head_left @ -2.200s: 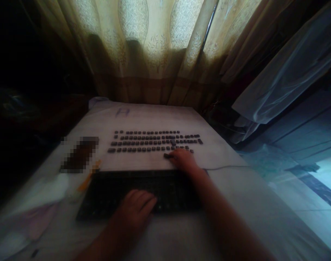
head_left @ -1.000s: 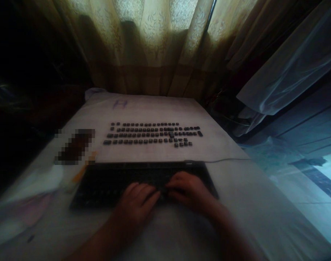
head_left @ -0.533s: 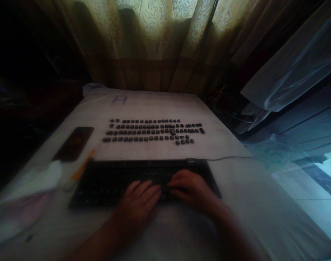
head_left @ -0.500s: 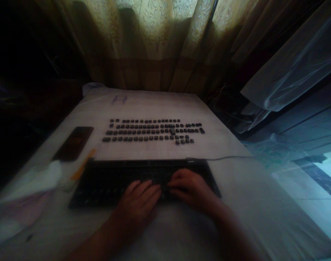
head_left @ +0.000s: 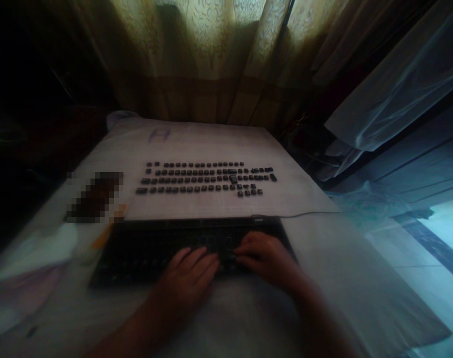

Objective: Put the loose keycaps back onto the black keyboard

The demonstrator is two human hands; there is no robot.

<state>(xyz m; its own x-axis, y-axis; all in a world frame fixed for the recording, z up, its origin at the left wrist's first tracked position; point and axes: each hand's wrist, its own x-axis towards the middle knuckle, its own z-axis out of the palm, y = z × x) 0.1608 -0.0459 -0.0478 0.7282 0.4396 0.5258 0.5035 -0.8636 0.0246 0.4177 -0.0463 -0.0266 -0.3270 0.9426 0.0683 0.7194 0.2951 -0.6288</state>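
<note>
A black keyboard [head_left: 144,251] lies on the white-covered table in front of me. My left hand [head_left: 192,268] rests on its lower middle part, fingers stretched out and lying flat on it. Over the right part of the keyboard is my right hand [head_left: 264,256], its thumb and fingers pinched together, fingertips pointing left at the lower rows. Whatever is between those fingertips is too dark and small to make out. Beyond the keyboard, loose black keycaps [head_left: 189,180] lie in several neat rows.
A cable [head_left: 308,214] runs right from the keyboard's back edge. To the left are a pixelated dark object [head_left: 96,196], an orange strip [head_left: 103,234] and a whitish-pink cloth or bag [head_left: 33,271]. A patterned curtain [head_left: 207,54] hangs behind the table [head_left: 211,139].
The view has shifted slightly, so the table's things appear a little farther left. My right hand's fingertips have moved slightly rightward over the keyboard. My left hand stays nearly in place.
</note>
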